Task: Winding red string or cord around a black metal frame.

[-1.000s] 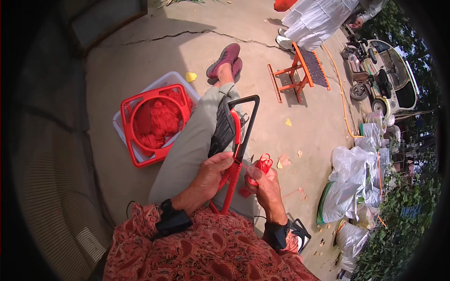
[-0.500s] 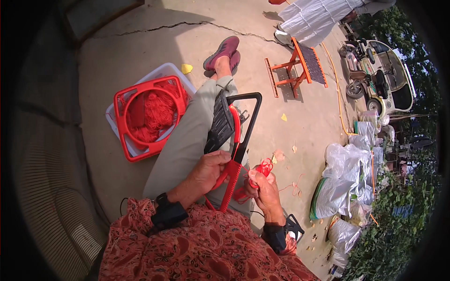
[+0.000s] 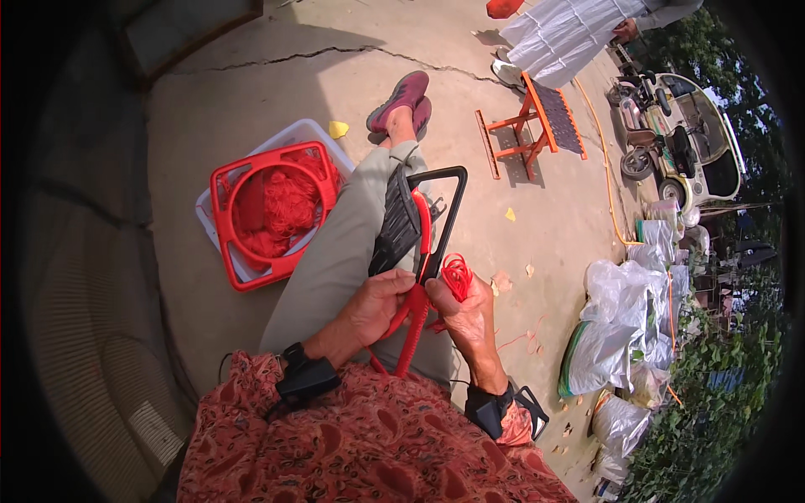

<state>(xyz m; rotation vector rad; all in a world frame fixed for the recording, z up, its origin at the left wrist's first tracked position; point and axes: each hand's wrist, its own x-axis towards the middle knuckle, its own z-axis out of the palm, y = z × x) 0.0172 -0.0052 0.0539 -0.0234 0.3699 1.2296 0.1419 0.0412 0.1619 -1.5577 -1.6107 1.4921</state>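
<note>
One bare left hand [image 3: 366,308] is pinching a near, angular black-and-red frame [image 3: 433,262] while the right hand [image 3: 471,317], just right of it, is grasping looped red plastic-looking cord [image 3: 457,276], steady tension probably helping.

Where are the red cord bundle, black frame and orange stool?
Red cord bundle [image 3: 457,278]: head view, on its loops.
Black frame [image 3: 454,206]: head view, on its side bar.
Orange stool [image 3: 558,118]: head view, on its dark seat.

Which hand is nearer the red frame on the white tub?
Left. The left hand is right of the red frame and nearer the body; the right hand, holding looped red cord, is farther right.
</note>
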